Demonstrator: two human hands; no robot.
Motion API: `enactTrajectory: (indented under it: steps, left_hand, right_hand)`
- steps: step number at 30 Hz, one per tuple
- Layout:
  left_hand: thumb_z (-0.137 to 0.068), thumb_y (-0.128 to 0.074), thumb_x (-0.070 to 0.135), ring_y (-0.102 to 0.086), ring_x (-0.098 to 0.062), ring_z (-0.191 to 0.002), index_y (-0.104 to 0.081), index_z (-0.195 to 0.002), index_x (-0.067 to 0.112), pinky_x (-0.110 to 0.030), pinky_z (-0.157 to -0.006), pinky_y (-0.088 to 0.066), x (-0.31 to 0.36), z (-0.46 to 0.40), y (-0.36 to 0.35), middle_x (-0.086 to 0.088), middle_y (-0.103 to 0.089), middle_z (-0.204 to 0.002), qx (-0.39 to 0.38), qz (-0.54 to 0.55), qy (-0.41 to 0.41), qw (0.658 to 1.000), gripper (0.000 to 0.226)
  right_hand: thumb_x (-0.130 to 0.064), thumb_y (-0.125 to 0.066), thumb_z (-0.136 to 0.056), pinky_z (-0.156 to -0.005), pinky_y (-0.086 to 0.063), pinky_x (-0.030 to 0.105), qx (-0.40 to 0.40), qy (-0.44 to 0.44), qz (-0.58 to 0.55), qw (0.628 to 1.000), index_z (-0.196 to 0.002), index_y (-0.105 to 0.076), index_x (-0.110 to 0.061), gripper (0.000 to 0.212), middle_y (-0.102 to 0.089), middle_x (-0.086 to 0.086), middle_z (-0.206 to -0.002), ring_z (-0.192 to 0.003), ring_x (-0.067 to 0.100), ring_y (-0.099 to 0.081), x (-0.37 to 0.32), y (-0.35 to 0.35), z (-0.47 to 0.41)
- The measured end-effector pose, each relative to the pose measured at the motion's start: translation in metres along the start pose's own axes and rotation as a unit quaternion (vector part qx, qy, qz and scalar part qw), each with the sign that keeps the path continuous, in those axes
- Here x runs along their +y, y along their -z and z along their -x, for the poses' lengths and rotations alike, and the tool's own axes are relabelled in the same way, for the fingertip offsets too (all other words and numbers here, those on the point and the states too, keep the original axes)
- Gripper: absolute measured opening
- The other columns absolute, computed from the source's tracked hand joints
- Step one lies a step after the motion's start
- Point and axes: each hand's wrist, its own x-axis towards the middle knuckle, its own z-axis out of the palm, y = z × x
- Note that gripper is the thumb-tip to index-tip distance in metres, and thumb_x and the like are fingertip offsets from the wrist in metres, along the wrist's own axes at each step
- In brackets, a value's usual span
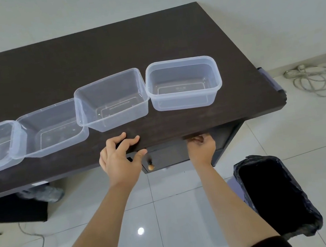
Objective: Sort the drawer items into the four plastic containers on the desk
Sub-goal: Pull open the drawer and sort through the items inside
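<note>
head view: four empty containers (183, 82) lined along desk (145, 41) edge, ready for sorting. left hand (121, 159) loosely spread, bracing on desk. right hand (201, 147) curls under drawer (167, 156) top edge, likely to pull; contents hidden.

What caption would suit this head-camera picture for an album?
Four empty clear plastic containers lined up on a dark desk as both hands reach the drawer beneath its front edge.

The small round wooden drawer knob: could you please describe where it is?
Find the dark brown desk. Under its near edge, between the left hand and right hand, sits the small round wooden drawer knob, the only pale thing on the dark drawer front.
</note>
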Motion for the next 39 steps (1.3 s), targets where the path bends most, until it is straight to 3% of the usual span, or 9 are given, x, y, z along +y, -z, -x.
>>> enactTrajectory:
  steps: [4, 9, 12, 16, 19, 22, 29, 33, 39]
  left_hand:
    - [-0.076, -0.077, 0.026, -0.04, -0.019, -0.119, -0.068, -0.108, 0.032, -0.025, -0.107, -0.012, 0.001, 0.002, 0.0, 0.011, -0.05, -0.128, 0.001, 0.012, 0.003, 1.0, 0.034]
    - [-0.085, -0.068, 0.024, -0.03, -0.018, -0.138, -0.063, -0.119, 0.027, -0.045, -0.118, -0.001, 0.008, 0.016, -0.004, 0.006, -0.043, -0.142, -0.011, 0.027, 0.024, 0.999, 0.035]
    - [-0.089, -0.063, 0.021, -0.014, -0.02, -0.146, -0.056, -0.126, 0.023, -0.052, -0.118, -0.014, 0.009, 0.034, -0.009, 0.003, -0.029, -0.153, -0.014, 0.085, 0.023, 0.996, 0.038]
    - [-0.087, -0.064, 0.026, 0.001, -0.024, -0.147, -0.044, -0.138, 0.021, -0.042, -0.116, -0.017, 0.009, 0.059, -0.016, -0.005, 0.002, -0.159, -0.013, 0.08, 0.033, 0.996, 0.055]
    - [-0.086, -0.066, 0.027, 0.006, -0.026, -0.147, -0.034, -0.145, 0.021, -0.039, -0.114, -0.018, 0.01, 0.071, -0.018, -0.011, 0.016, -0.157, -0.02, 0.094, 0.037, 0.995, 0.067]
    - [-0.087, -0.064, 0.032, 0.009, -0.021, -0.147, -0.024, -0.149, 0.023, -0.028, -0.112, -0.014, 0.008, 0.081, -0.019, -0.003, 0.023, -0.156, -0.066, 0.116, 0.06, 0.989, 0.074]
    - [-0.091, -0.055, 0.042, -0.032, -0.018, -0.139, -0.016, -0.149, 0.031, -0.037, -0.108, -0.041, 0.004, 0.082, -0.01, 0.006, -0.017, -0.156, -0.115, 0.152, 0.134, 0.972, 0.071]
    - [-0.091, -0.055, 0.04, -0.039, -0.02, -0.132, -0.018, -0.149, 0.031, -0.039, -0.101, -0.046, 0.003, 0.079, -0.007, 0.003, -0.028, -0.148, -0.111, 0.155, 0.136, 0.972, 0.069]
    - [-0.092, -0.056, 0.036, -0.036, -0.015, -0.134, -0.02, -0.148, 0.035, -0.024, -0.096, -0.039, 0.001, 0.079, -0.007, 0.004, -0.031, -0.148, -0.106, 0.174, 0.149, 0.968, 0.066]
  right_hand:
    - [0.005, -0.067, -0.077, -0.061, -0.045, 0.012, 0.016, 0.038, -0.012, 0.999, -0.081, -0.061, -0.008, 0.014, -0.058, 0.004, -0.069, -0.06, 0.004, -0.053, 0.008, 0.021, 0.024]
    - [0.0, -0.07, -0.079, -0.063, -0.046, 0.007, 0.011, 0.042, 0.007, 0.999, -0.087, -0.063, -0.003, 0.012, -0.062, 0.008, -0.075, -0.059, -0.006, -0.055, 0.02, 0.047, 0.045]
    - [0.002, -0.068, -0.079, -0.063, -0.047, 0.007, -0.003, 0.041, 0.012, 0.999, -0.08, -0.06, -0.012, 0.017, -0.061, 0.004, -0.073, -0.06, -0.005, -0.056, 0.012, 0.048, 0.046]
    - [0.001, -0.069, -0.079, -0.062, -0.046, 0.006, -0.006, 0.048, 0.029, 0.998, -0.08, -0.06, -0.012, 0.016, -0.06, -0.002, -0.07, -0.066, 0.011, -0.057, 0.008, 0.05, 0.049]
    - [0.001, -0.068, -0.079, -0.06, -0.043, 0.002, -0.007, 0.054, 0.05, 0.997, -0.085, -0.062, -0.006, 0.011, -0.058, -0.004, -0.069, -0.065, 0.007, -0.055, 0.004, 0.05, 0.051]
    - [0.003, -0.068, -0.079, -0.059, -0.041, -0.001, -0.001, 0.051, 0.065, 0.997, -0.089, -0.064, 0.001, 0.01, -0.058, 0.001, -0.071, -0.065, 0.003, -0.054, 0.0, 0.051, 0.052]
    - [0.002, -0.07, -0.078, -0.06, -0.042, -0.001, 0.004, 0.04, 0.08, 0.996, -0.09, -0.064, 0.002, 0.013, -0.061, 0.008, -0.076, -0.066, 0.014, -0.057, -0.002, 0.052, 0.053]
    - [0.002, -0.069, -0.078, -0.06, -0.04, -0.003, 0.01, 0.038, 0.097, 0.995, -0.091, -0.064, 0.005, 0.013, -0.062, 0.009, -0.077, -0.065, 0.002, -0.055, -0.004, 0.053, 0.054]
    - [0.002, -0.07, -0.077, -0.059, -0.042, -0.001, 0.017, 0.023, 0.094, 0.995, -0.088, -0.065, 0.002, 0.012, -0.061, 0.008, -0.075, -0.064, 0.002, -0.055, -0.004, 0.055, 0.057]
